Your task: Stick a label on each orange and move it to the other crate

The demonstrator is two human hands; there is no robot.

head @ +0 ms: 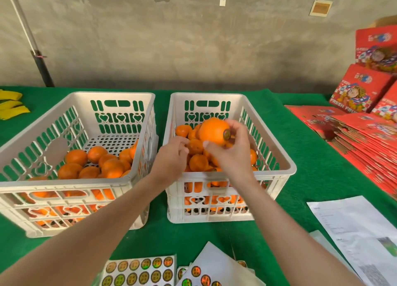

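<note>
Head view: two white crates stand side by side on a green cloth (311, 157), both holding oranges. One orange (212, 131) is gripped by the right hand (232, 154) above the right crate (206, 95), with a round label (226, 133) already on its side. The left hand (171, 157) is lowered beside the pile; whether anything is held cannot be told. The label's edges are best pressed flat, and the fruit then set down gently in the left crate (111, 93) rather than dropped.
</note>
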